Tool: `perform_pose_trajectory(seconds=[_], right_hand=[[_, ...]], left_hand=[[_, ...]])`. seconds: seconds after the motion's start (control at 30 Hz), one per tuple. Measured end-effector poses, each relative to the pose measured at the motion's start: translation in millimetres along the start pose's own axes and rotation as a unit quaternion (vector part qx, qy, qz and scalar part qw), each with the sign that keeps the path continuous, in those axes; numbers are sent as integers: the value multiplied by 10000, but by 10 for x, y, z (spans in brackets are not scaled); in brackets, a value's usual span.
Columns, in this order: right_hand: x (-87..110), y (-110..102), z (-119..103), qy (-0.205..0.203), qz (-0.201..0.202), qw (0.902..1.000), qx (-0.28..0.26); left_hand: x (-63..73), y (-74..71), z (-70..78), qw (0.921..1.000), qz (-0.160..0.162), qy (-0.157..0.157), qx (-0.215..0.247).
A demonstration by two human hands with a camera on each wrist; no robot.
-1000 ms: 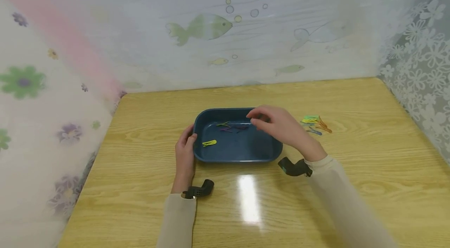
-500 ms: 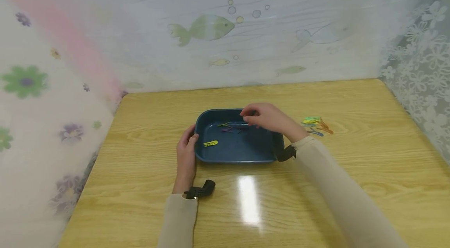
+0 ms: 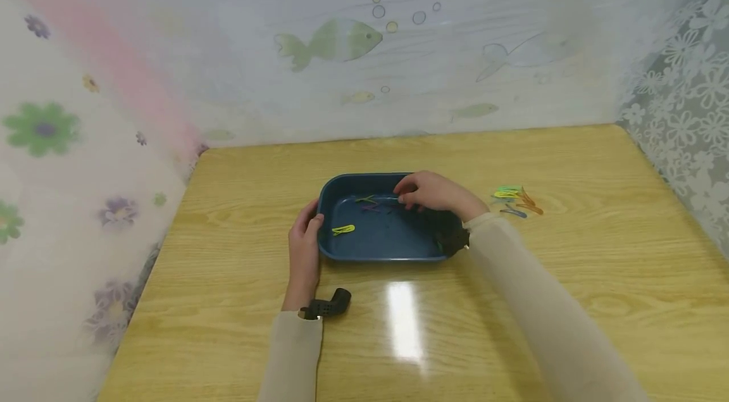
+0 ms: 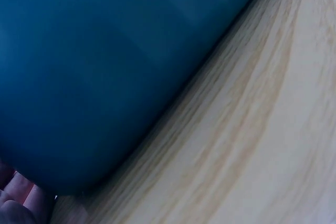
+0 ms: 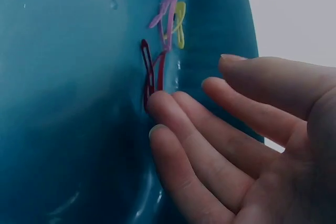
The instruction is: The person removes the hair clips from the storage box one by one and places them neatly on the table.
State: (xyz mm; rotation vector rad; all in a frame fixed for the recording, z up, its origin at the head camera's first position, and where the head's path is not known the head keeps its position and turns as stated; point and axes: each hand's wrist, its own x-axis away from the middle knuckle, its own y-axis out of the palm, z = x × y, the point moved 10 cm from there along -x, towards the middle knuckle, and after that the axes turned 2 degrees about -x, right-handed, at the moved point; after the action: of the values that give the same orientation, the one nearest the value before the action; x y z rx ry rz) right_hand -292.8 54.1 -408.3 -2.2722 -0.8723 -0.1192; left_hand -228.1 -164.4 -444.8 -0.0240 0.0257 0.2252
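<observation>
A dark blue tray [image 3: 393,244] rests on the table, and my left hand [image 3: 304,244] grips its left rim with the thumb over the edge. Inside, a yellow hair clip [image 3: 343,230] lies at the left. Along the far side are a pink-purple hair clip [image 5: 169,19], a yellow-green hair clip [image 5: 180,24] and dark red hair clips [image 5: 148,69]. My right hand [image 3: 435,192] is over the tray's far right part, its fingertips beside the dark red clips; nothing shows between thumb and fingers. In the left wrist view the tray's wall [image 4: 105,77] hides most of my left hand.
Right of the tray, a small group of green, yellow, orange and blue hair clips [image 3: 512,194] lies on the wooden table [image 3: 228,275]. A curtain with fish [image 3: 342,41] hangs behind the table. Black wrist cameras [image 3: 333,304] sit on both wrists.
My right forearm has shifted left, bringing the hand farther over the tray and lower toward the dark red clips. My left hand keeps its grip on the rim.
</observation>
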Motion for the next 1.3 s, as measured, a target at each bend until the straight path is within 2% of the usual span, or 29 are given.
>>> perform_pose_trajectory(seconds=[0.4,0.5,0.73,0.9,1.1,1.3], right_hand=[[-100,85,48,283,-15,9982,523],[-109,95,27,314,-10,9964,789],[-108,108,-61,300,139,9815,1884],[-130,115,-83,400,239,9741,2214],[-183,143,-84,349,262,9710,2350],[-206,178,-73,262,155,9733,2276]], left_hand=[[-10,-20,9,9999,88,38,-47],[-11,-24,9,9999,105,48,-45],[-7,-13,4,10000,82,30,-24],[-22,-6,3,9999,71,48,-61],[-23,-17,13,9998,113,102,-91],[-15,-13,10,9998,106,93,-127]])
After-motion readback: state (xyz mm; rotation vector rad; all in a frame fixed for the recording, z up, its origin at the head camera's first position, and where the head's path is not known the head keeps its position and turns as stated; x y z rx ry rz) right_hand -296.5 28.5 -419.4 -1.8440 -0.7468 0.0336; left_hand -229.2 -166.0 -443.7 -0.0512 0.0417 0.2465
